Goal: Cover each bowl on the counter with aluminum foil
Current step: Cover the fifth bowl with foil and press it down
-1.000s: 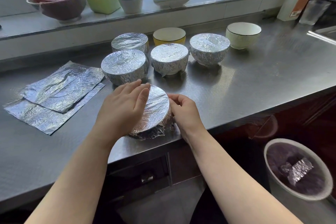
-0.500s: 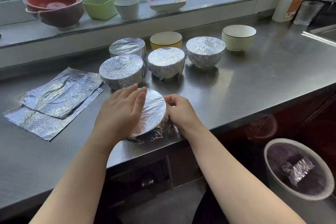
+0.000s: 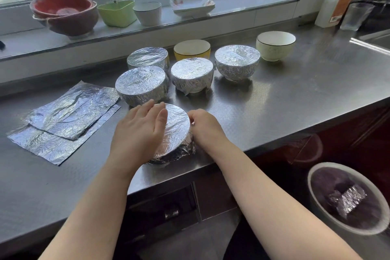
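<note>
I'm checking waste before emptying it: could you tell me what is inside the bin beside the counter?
A crumpled piece of foil lies in the bin, on its dark liner. Whether anything lies beneath the foil cannot be seen.

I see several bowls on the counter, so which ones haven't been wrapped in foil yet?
Two: the yellow bowl in the back row and the pale cream bowl at far right. Both show bare white insides; the other five wear foil, including the one under the hands.

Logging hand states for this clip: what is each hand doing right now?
Left hand: open, fingers flat on the foil-covered bowl.
Right hand: fingers curled, pressing the foil at that bowl's rim.
</note>
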